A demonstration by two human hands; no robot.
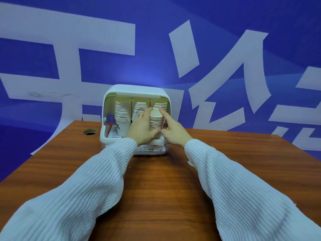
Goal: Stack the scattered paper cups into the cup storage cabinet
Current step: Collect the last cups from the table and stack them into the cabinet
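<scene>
A white cup storage cabinet (109, 94) stands open at the far middle of the wooden table (165, 180). Inside it stand tall stacks of paper cups: one at the left (123, 110), one in the middle (139, 106), one at the back right (160, 103). A shorter stack of cups (155, 119) is at the cabinet's front right, between my two hands. My left hand (143, 128) holds its left side, fingers and thumb around it. My right hand (173, 130) touches its right side with the forefinger stretched up to the rim and the thumb near the base.
A round cable hole (90, 131) lies in the table left of the cabinet. A blue wall with large white characters (225, 58) rises right behind the table. The table's left edge runs diagonally toward me.
</scene>
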